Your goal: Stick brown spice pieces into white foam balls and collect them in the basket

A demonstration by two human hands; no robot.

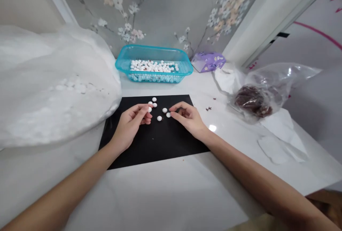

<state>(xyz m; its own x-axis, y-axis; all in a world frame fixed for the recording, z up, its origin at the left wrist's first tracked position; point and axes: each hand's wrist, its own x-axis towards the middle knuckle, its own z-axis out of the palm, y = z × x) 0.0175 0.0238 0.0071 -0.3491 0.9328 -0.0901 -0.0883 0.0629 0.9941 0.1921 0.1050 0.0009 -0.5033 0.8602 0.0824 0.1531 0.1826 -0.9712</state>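
Note:
Between the thumb and fingers of my left hand (133,120) is a small white ball (150,109). Two or three similar white balls (154,99) lie just beyond those fingertips on a black mat (152,145). My right hand (188,117) has thumb and index finger brought together at another small white ball (168,115), which touches the fingertips. Close to its left rest two more, a white ball (165,110) and a nearer white ball (159,118) with a tiny dark bit beside it.
Many white balls and some brown bits lie in a blue plastic basket (155,51) by the wall. A large white bag (58,92) bulges at left. Right are a purple packet (210,62), small brown pieces (208,108) and a clear bag (283,77) of brown pieces.

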